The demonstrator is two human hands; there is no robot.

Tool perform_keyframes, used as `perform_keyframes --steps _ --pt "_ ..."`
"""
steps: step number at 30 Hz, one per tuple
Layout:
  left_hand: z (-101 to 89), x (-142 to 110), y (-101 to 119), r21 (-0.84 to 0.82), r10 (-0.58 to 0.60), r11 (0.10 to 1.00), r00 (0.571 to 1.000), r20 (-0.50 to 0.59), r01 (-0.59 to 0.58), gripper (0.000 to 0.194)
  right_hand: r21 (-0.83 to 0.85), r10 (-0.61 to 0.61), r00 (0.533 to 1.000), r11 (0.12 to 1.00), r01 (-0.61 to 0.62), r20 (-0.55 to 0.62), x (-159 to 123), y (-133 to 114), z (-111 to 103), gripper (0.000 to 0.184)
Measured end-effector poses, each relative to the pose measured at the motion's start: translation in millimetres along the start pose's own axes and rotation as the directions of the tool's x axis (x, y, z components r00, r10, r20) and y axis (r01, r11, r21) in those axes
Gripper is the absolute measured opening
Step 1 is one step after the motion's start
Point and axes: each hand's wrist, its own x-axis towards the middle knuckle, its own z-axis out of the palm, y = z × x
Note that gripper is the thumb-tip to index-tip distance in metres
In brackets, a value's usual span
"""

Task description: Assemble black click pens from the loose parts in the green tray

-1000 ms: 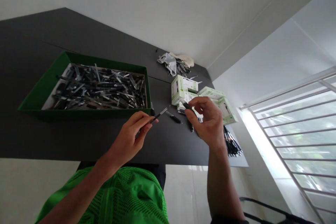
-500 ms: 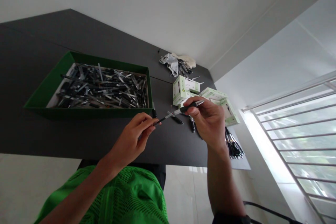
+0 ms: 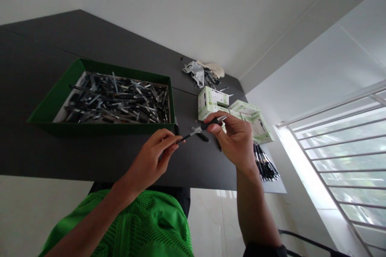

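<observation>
Clock directions are taken from the pen parts between the two hands, twelve being the far side of the table (image 3: 120, 156). The left hand (image 3: 153, 158) has its thumb and fingers pinched together on the near end of a slim dark rod (image 3: 186, 137). The right hand (image 3: 237, 140) has thumb and fingers closed on the black grip of a pen barrel (image 3: 209, 124), pale tip pointing to two o'clock. Rod and barrel line up and meet above the table (how deep one sits in the other I cannot tell).

At ten o'clock stands a green box (image 3: 126, 129), open-topped and lined in white, heaped with a tangle of black and clear pen parts (image 3: 120, 100). At one o'clock is a white-and-green carton (image 3: 206, 105); at three, beyond the right hand, lies an open carton (image 3: 261, 128). What either carton holds is hidden. A bundle of dark pens (image 3: 265, 164) lies at four o'clock, a grey cloth (image 3: 196, 74) at twelve, and a loose black pen part (image 3: 203, 136) just under the rod.
</observation>
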Motion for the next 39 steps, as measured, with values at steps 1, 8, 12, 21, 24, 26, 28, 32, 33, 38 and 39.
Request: perform_keyframes --steps 1,8,12,21,24,26,28,32,33,38,39 --pt "-0.1 0.1 0.2 0.003 0.001 1.0 1.0 -0.002 -0.001 0.023 -0.011 -0.002 1.0 1.0 0.002 0.021 0.6 -0.7 0.8 0.02" --pt "-0.1 1.6 4.8 -0.003 0.014 1.0 1.0 -0.006 -0.014 0.023 0.025 -0.038 0.986 0.999 0.034 0.163 -2.8 0.1 17.2 0.017" --pt "0.1 0.4 4.0 0.006 0.029 1.0 1.0 -0.009 -0.028 0.025 0.056 -0.029 0.983 0.998 0.02 0.18 -8.9 5.4 24.4 0.015" --pt "2.3 -1.7 4.6 -0.024 0.046 0.999 0.998 -0.035 -0.046 0.021 0.118 -0.101 0.969 0.99 0.076 0.224 -15.5 9.0 25.5 0.015" --pt "1.3 -1.1 6.0 -0.033 0.047 0.998 0.998 -0.037 -0.049 0.021 0.143 -0.124 0.955 0.986 0.088 0.271 -18.9 8.3 23.0 0.016" --pt "1.3 -1.1 7.3 -0.03 0.053 0.998 0.998 -0.041 -0.055 0.021 0.126 -0.107 0.964 0.989 0.078 0.243 -21.7 9.4 23.3 0.015" --pt "2.5 -1.3 9.1 -0.031 0.057 0.998 0.997 -0.042 -0.059 0.022 0.113 -0.077 0.979 0.992 0.056 0.19 -24.4 11.4 25.7 0.013" --pt "7.2 -1.7 14.2 -0.037 0.055 0.998 0.998 -0.029 -0.056 0.021 0.122 -0.021 0.995 0.992 0.01 0.094 -27.7 15.1 35.3 0.026" --pt "8.1 -1.8 15.3 -0.043 0.052 0.998 0.998 -0.03 -0.054 0.019 0.111 -0.026 0.997 0.994 0.018 0.073 -28.0 15.3 37.7 0.03" --pt "6.4 -2.3 16.0 -0.062 0.033 0.997 0.999 -0.041 -0.036 0.017 0.227 -0.158 0.972 0.967 0.118 0.171 -29.6 11.2 42.2 0.041" --pt "5.0 -2.2 15.5 -0.059 0.03 0.998 0.999 -0.043 -0.033 0.017 0.287 -0.18 0.96 0.951 0.114 0.216 -30.1 10.5 41.8 0.042"
